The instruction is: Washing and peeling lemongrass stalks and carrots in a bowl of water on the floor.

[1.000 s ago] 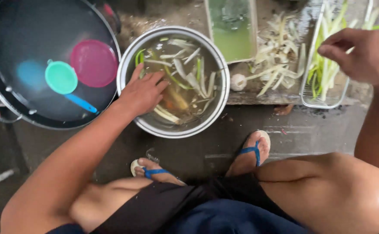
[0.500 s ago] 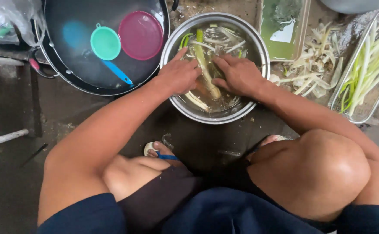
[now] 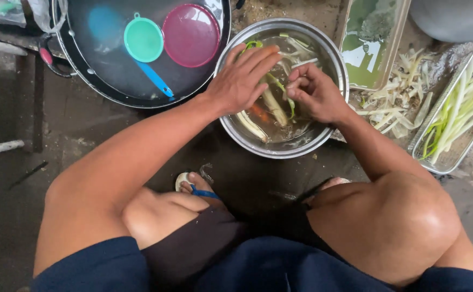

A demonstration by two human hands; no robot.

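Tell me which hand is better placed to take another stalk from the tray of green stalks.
Probably the right hand: it sits on the side of the metal bowl nearer the tray of green stalks. The left hand lies over the bowl's far side, toward the dark pan.

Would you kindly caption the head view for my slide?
Left hand and right hand rinse pale stalks in a water-filled steel bowl.

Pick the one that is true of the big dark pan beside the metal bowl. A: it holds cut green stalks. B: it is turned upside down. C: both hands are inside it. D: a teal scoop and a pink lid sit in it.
D: the teal scoop and pink lid sit in the pan, while both hands are over the metal bowl.
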